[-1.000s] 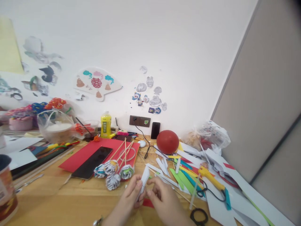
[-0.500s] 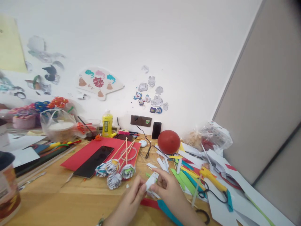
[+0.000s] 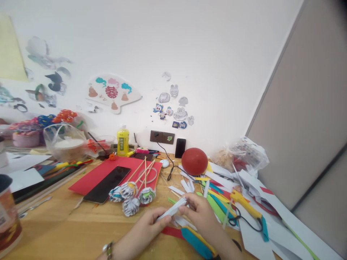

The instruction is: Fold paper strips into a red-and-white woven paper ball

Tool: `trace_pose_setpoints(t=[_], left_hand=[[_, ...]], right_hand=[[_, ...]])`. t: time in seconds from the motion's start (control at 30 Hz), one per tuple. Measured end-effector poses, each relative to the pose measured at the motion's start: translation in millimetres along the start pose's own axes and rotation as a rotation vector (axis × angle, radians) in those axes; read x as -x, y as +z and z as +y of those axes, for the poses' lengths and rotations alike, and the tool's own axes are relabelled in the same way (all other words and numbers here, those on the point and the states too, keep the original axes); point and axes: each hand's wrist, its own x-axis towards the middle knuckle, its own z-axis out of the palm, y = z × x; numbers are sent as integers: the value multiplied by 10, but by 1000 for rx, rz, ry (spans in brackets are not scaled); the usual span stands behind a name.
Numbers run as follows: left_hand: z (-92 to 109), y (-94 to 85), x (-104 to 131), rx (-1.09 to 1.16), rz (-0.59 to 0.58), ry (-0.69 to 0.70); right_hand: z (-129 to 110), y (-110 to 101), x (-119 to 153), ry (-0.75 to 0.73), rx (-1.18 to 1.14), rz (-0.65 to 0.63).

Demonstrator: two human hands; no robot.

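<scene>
Closed in a two-handed grip, left hand (image 3: 152,224) at the near end and right hand (image 3: 199,212) at the far end, a folded white paper strip (image 3: 173,208) slanted above the desk (image 3: 81,228), probably pinched so its folds would not spring open.

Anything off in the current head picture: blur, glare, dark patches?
Head view: soft, even light, no strong glare; dark top-right corner; wall cutouts at far left smeared; printed cup at the left edge blurred; held white paper pale, its fine creases hard to make out.
</scene>
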Motion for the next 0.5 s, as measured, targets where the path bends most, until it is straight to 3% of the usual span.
trace_pose_setpoints(t=[0.13,0.5], left_hand=[[1,14,14,-248,143,125],[64,61,79,-411,157,167]], right_hand=[[24,11,18,-13,-22,-7],[34,9,34,9,84,27]])
